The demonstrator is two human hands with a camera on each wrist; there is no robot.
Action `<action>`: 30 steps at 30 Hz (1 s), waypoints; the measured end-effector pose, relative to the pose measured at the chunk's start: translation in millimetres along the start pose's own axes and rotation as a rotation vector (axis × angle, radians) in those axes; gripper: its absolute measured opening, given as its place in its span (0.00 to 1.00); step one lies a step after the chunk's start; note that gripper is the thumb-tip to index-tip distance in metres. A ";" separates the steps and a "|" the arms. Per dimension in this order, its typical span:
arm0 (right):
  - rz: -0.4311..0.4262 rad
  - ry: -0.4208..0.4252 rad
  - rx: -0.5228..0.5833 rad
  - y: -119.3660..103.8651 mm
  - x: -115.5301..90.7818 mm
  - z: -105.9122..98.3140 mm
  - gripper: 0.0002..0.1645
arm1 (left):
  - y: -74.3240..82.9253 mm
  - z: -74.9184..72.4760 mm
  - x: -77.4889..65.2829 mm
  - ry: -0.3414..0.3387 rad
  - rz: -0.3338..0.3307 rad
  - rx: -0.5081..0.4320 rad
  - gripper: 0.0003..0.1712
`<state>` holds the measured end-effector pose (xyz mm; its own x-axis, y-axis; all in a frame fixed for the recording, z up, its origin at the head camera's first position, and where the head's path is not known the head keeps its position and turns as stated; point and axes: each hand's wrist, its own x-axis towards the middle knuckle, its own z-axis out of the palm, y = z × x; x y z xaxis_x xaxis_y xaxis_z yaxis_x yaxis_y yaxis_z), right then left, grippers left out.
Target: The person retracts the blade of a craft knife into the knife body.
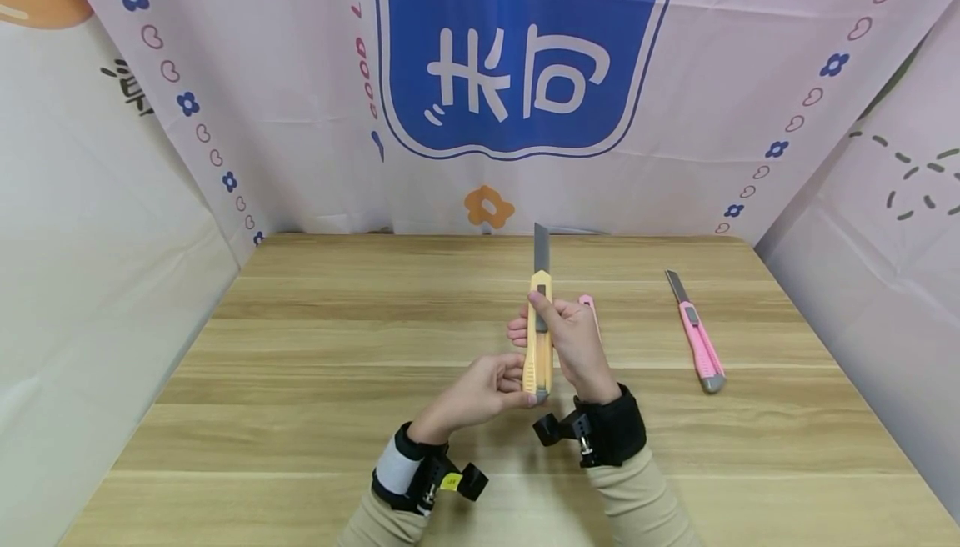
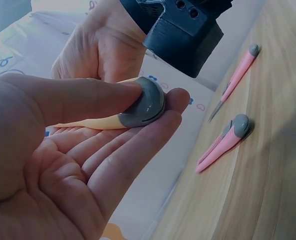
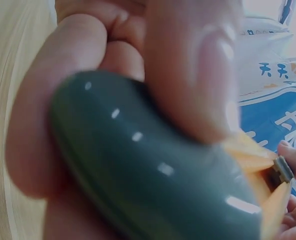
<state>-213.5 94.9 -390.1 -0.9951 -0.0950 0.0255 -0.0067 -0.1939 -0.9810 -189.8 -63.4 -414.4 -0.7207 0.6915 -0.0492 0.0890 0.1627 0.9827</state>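
Observation:
A yellow utility knife [image 1: 539,359] is held up over the table, its wide grey blade [image 1: 542,247] extended and pointing away from me. My left hand [image 1: 480,388] pinches the grey end cap [image 2: 145,105] between thumb and fingers. My right hand [image 1: 576,343] grips the handle from the right, with its thumb on the dark slider area. In the right wrist view the end cap fills the foreground. Behind the right hand lies a pink utility knife [image 1: 588,305], mostly hidden in the head view.
Farther right, another pink utility knife [image 1: 697,338] lies on the wooden table [image 1: 315,414] with its blade extended, tip toward the back. A printed white and blue cloth [image 1: 300,97] hangs along the table's back edge, and pale cloths hang at both sides.

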 end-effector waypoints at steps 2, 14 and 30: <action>-0.009 -0.006 0.001 0.7 0.1 -0.5 0.23 | 0.0 -0.1 -0.2 -0.005 -0.001 0.001 0.22; 0.014 -0.033 -0.021 -2.9 -3.9 0.6 0.25 | -1.0 -1.2 0.0 -0.008 -0.010 -0.003 0.21; 0.108 0.001 -0.043 -2.5 -2.4 2.1 0.33 | 0.2 -1.7 -0.4 0.017 -0.015 0.008 0.23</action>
<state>-211.0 93.6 -387.3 -0.9903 -0.1125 -0.0811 0.0967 -0.1402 -0.9854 -190.7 -64.9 -413.9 -0.7339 0.6766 -0.0605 0.0835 0.1783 0.9804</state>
